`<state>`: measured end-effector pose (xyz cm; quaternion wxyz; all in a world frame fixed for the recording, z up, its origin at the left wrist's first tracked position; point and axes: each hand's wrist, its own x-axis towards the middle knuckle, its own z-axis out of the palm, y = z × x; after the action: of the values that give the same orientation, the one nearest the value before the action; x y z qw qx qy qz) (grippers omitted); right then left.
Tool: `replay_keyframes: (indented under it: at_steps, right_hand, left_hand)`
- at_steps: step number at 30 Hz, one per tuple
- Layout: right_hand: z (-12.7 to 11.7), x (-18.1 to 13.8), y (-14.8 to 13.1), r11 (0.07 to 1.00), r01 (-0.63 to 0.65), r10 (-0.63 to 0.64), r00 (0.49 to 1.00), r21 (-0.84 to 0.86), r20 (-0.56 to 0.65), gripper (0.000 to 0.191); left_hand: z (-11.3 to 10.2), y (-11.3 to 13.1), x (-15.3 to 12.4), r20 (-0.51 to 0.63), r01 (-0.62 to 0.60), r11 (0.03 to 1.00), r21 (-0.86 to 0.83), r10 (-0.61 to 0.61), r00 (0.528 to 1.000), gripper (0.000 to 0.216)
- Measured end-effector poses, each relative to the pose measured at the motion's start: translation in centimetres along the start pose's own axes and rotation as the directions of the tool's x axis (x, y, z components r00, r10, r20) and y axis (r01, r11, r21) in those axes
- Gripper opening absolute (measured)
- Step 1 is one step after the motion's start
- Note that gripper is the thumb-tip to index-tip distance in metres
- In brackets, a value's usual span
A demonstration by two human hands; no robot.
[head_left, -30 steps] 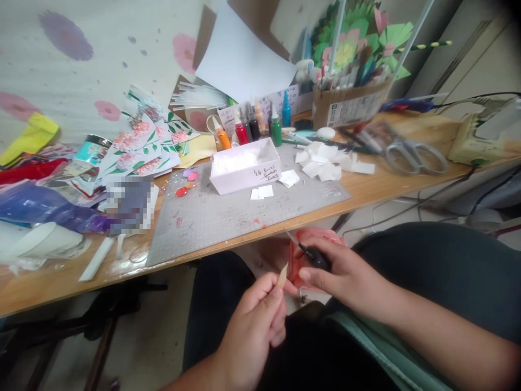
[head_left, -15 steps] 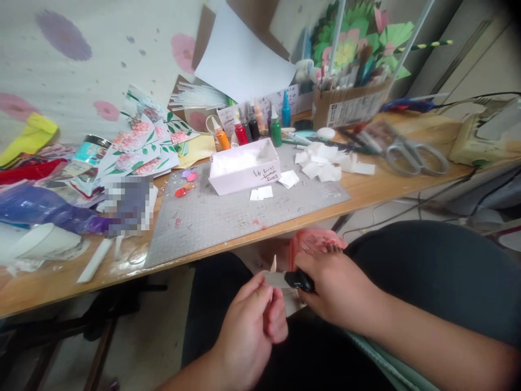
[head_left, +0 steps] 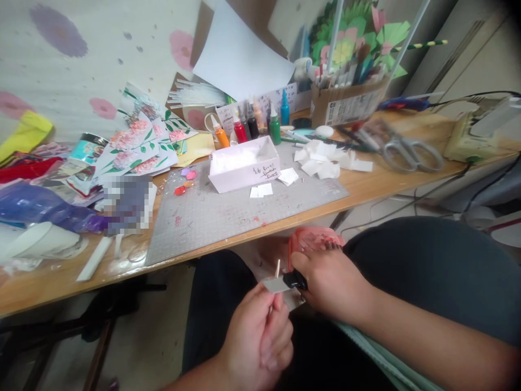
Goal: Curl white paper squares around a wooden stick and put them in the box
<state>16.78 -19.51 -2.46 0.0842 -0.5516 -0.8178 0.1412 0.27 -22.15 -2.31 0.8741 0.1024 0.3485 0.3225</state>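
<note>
Both my hands are in my lap, below the table's front edge. My left hand (head_left: 260, 336) is closed around a thin wooden stick (head_left: 277, 268) that points upward. My right hand (head_left: 329, 282) grips a small knife with a black handle (head_left: 295, 280); its grey blade (head_left: 274, 284) lies flat against the stick, just above my left fingers. A pink slipper (head_left: 311, 240) shows on the floor behind my right hand.
A grey cutting mat (head_left: 228, 209) lies on the wooden table (head_left: 391, 182), with a white box (head_left: 243, 164), white paper scraps (head_left: 325, 160) and paint bottles (head_left: 252, 127) behind it. Scissors (head_left: 411, 152) lie to the right. Flower prints (head_left: 138, 146) and clutter fill the left side.
My right hand swung the knife from pointing up and away to lying across the stick. My left hand dropped slightly and turned the stick upright.
</note>
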Motion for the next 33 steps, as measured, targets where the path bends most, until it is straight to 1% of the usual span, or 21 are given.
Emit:
replay_keyframes:
  at_steps: [2,5,7,10,14,17,20,23,25,28,31,33]
  right_hand:
    - [0.2,0.4,0.6,0.999,-0.038,0.038,0.999,0.008,0.001,0.010]
    - [0.3,1.5,1.8,0.987,-0.160,0.161,0.986,0.022,-0.030,0.013]
    - [0.3,2.0,2.4,0.974,-0.223,0.225,0.973,0.039,-0.049,0.015]
    - [-0.1,2.0,2.3,0.969,-0.236,0.240,0.970,0.075,-0.049,0.013]
    - [-0.8,1.1,1.6,0.967,-0.224,0.232,0.971,0.117,-0.055,0.012]
    - [-0.9,0.5,1.1,0.971,-0.193,0.205,0.976,0.140,-0.073,0.009]
    - [-0.6,0.1,0.7,0.985,-0.086,0.102,0.989,0.153,-0.104,0.009]
    - [-0.1,-0.2,0.4,0.992,0.026,-0.009,0.990,0.123,-0.139,0.005]
    - [0.1,-0.2,0.4,0.994,0.060,-0.044,0.986,0.094,-0.163,0.003]
    - [0.3,-0.2,0.5,0.994,0.065,-0.049,0.981,0.083,-0.190,0.007]
    - [0.2,-0.2,0.7,0.993,0.056,-0.035,0.978,0.101,-0.205,0.008]
    - [0.1,-0.2,0.6,0.992,0.056,-0.032,0.977,0.110,-0.211,0.008]
  left_hand:
    - [-0.1,-0.3,-0.1,0.005,-0.032,0.999,-0.011,0.032,0.999,0.026]
    - [-0.3,-0.9,-0.5,0.072,-0.068,0.997,0.034,0.066,0.995,0.031]
    - [-0.3,-1.2,-0.7,0.096,-0.076,0.995,0.068,0.069,0.993,0.032]
    - [-0.2,-1.2,-0.9,0.033,-0.091,0.992,0.091,0.089,0.996,0.032]
    - [0.2,-0.6,-0.9,-0.076,-0.149,0.969,0.196,0.166,0.983,0.031]
    - [0.6,-0.2,-0.9,-0.134,-0.153,0.949,0.277,0.196,0.971,0.030]
    - [0.7,-0.1,-0.8,-0.160,-0.142,0.944,0.299,0.197,0.967,0.031]
    - [0.8,-0.3,-0.5,-0.160,-0.152,0.940,0.306,0.208,0.965,0.031]
    - [0.8,-0.4,-0.3,-0.147,-0.163,0.938,0.306,0.216,0.965,0.030]
    - [0.8,-0.5,-0.3,-0.095,-0.168,0.943,0.286,0.202,0.975,0.027]
    - [0.7,-0.5,-0.3,-0.004,-0.149,0.966,0.213,0.153,0.988,0.027]
    - [0.6,-0.4,-0.3,0.072,-0.112,0.982,0.152,0.102,0.992,0.028]
